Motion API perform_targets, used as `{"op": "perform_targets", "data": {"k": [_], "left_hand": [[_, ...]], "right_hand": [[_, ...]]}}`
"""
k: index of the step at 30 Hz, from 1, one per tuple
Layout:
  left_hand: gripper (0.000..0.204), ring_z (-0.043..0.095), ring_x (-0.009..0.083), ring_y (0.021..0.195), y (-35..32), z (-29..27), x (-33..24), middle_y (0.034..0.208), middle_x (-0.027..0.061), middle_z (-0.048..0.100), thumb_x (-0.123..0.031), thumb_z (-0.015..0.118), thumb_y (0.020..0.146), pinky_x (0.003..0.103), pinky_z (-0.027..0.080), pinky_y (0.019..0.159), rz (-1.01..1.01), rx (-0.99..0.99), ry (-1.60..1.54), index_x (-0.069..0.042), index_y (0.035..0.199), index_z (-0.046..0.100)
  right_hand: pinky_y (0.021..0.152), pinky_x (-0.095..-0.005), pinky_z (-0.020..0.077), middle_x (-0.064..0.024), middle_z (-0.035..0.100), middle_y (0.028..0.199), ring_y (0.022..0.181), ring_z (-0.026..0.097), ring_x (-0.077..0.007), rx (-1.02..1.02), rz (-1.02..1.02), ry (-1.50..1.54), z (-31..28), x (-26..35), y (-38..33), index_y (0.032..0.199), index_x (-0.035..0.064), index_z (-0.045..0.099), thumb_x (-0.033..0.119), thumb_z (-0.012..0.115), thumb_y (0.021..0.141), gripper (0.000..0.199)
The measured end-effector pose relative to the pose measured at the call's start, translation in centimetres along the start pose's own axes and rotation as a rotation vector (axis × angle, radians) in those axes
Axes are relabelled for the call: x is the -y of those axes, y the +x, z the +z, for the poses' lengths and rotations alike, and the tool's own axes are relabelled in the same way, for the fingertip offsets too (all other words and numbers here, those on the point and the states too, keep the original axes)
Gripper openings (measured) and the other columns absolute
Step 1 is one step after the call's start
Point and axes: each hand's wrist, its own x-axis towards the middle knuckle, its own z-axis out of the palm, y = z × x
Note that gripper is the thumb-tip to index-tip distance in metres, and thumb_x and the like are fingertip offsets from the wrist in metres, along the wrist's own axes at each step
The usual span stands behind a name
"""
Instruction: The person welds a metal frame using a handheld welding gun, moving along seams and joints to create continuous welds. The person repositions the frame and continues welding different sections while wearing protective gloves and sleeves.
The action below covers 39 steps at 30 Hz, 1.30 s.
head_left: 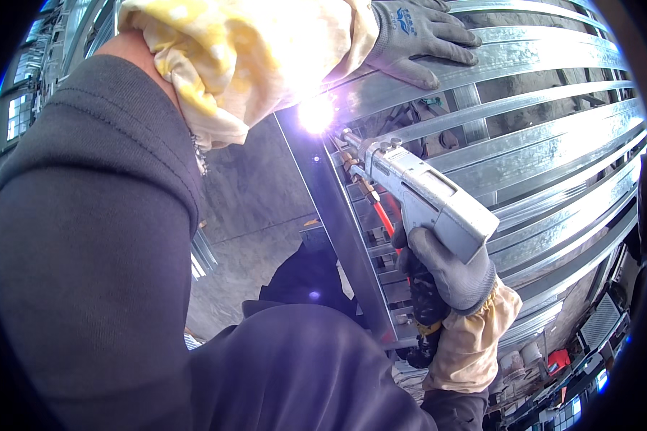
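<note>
My right hand point(454, 273), in a grey glove, is closed around the handle of a silver-grey handheld welding gun point(430, 188). The gun's nozzle point(349, 138) points up and left at a glaring white-violet weld spot point(315, 115) on the metal frame. Glare hides the joint itself. My left hand point(428, 43), gloved as well, lies open with fingers spread on a broad galvanized steel profile point(507, 56) beyond the gun. Under the gun's front, an orange-red hose point(383, 218) runs to a brass fitting point(363, 185).
Parallel steel profiles point(546, 140) fill the right side, with gaps between them. A long edge beam point(345, 230) slants down toward my legs, beside bare concrete floor point(248, 187). A red object point(558, 360) and other clutter lie at the lower right.
</note>
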Motion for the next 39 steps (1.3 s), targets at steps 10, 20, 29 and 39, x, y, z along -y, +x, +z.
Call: {"op": "perform_targets", "data": {"k": [10, 20, 29, 39], "left_hand": [[0.080, 0.030, 0.0424, 0.144, 0.2, 0.0, 0.0, 0.157, 0.0239, 0.032, -0.048, 0.064, 0.085, 0.054, 0.022, 0.120, 0.001, -0.006, 0.003, -0.005, 0.149, 0.041], [0.080, 0.031, 0.0425, 0.143, 0.1, 0.1, 0.0, 0.156, 0.0240, 0.033, -0.048, 0.064, 0.085, 0.055, 0.022, 0.119, 0.001, -0.008, 0.002, -0.005, 0.149, 0.042], [0.081, 0.032, 0.0426, 0.143, 0.2, 0.2, -0.1, 0.155, 0.0241, 0.034, -0.048, 0.064, 0.084, 0.055, 0.023, 0.119, 0.008, -0.014, 0.004, -0.004, 0.148, 0.043], [0.081, 0.034, 0.0427, 0.142, 0.4, 0.2, -0.2, 0.155, 0.0242, 0.035, -0.049, 0.065, 0.083, 0.055, 0.023, 0.119, 0.014, -0.024, 0.007, -0.004, 0.147, 0.044]], "right_hand": [[0.060, -0.0245, 0.0524, -0.0053, 0.069, 0.086, 0.069, 0.064, -0.0086, -0.003, -0.028, 0.017, 0.0, -0.3, -0.4, 0.129, -0.0021, 0.059, 0.013, 0.070, 0.092, 0.041], [0.065, -0.0251, 0.0513, -0.0048, 0.069, 0.091, 0.075, 0.063, -0.0081, -0.008, -0.052, -0.014, -0.3, -1.0, -0.7, 0.128, -0.0007, 0.060, 0.014, 0.072, 0.091, 0.041], [0.066, -0.0253, 0.0514, -0.0051, 0.069, 0.093, 0.077, 0.063, -0.0084, 0.013, 0.006, 0.005, -0.5, -1.1, -1.0, 0.125, 0.0003, 0.062, 0.014, 0.073, 0.091, 0.039], [0.072, -0.0273, 0.0534, -0.0076, 0.070, 0.099, 0.084, 0.066, -0.0112, -0.006, -0.003, -0.024, -0.5, -1.3, -1.3, 0.126, 0.0001, 0.062, 0.015, 0.073, 0.090, 0.041]]}}
